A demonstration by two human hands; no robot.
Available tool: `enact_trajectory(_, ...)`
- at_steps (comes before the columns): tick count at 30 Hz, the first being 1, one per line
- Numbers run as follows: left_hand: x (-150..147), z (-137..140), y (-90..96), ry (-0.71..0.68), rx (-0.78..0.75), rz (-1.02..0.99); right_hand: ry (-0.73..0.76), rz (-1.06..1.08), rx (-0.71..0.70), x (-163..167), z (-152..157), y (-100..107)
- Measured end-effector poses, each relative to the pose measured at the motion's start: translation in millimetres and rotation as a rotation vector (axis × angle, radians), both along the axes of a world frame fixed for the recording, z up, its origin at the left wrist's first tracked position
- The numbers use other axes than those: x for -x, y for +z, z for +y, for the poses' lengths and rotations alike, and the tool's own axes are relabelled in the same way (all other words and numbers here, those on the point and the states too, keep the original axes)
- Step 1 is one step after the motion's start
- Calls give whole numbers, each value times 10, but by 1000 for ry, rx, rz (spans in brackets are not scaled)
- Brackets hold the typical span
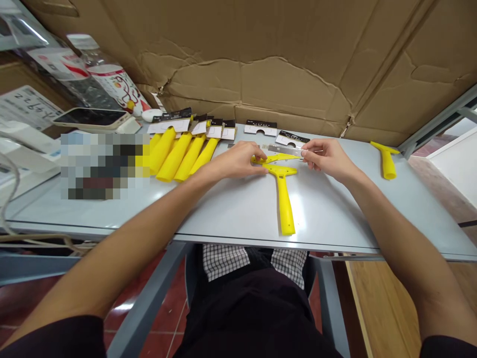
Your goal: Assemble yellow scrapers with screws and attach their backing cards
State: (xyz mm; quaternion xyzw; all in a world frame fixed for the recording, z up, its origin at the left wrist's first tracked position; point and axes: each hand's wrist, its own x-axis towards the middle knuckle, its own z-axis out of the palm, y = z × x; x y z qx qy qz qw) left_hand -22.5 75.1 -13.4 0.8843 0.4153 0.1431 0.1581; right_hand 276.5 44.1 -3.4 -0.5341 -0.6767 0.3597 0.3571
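My left hand (243, 158) pinches the left end of a flat yellow plastic piece (280, 157) with small holes, just above the table. Between the thumb and fingers of my right hand (327, 156) is the right end of a thin metal blade (285, 150). The blade lies along the upper edge of the yellow piece; whether they touch, I cannot tell. Directly below them a yellow T-shaped scraper handle (285, 206) rests on the table, its grip toward me. My left thumb is close to its head and may touch it.
Several yellow scrapers with black-and-white cards (169, 156) lie at left. Two loose cards (260, 127) sit behind my hands. Another yellow handle (388, 161) is far right. A phone (91, 118) and plastic bottles (112, 79) stand back left. Cardboard (261, 54) walls the rear.
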Motion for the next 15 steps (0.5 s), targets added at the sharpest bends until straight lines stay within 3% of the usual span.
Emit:
enact_trajectory(4,-12,41,-81,-52,-38,-2,23,31,32,19,-12,9)
enact_trajectory(7,-1,44,-57,-5,61,-78,34,43,51,40,-27,23)
enact_trajectory(10,10,2,11,70,302,-278,47,69,59,47,-38,36)
enact_trajectory(15,-57,-99,74,97,756,-807,76,130,59,31,-33,26)
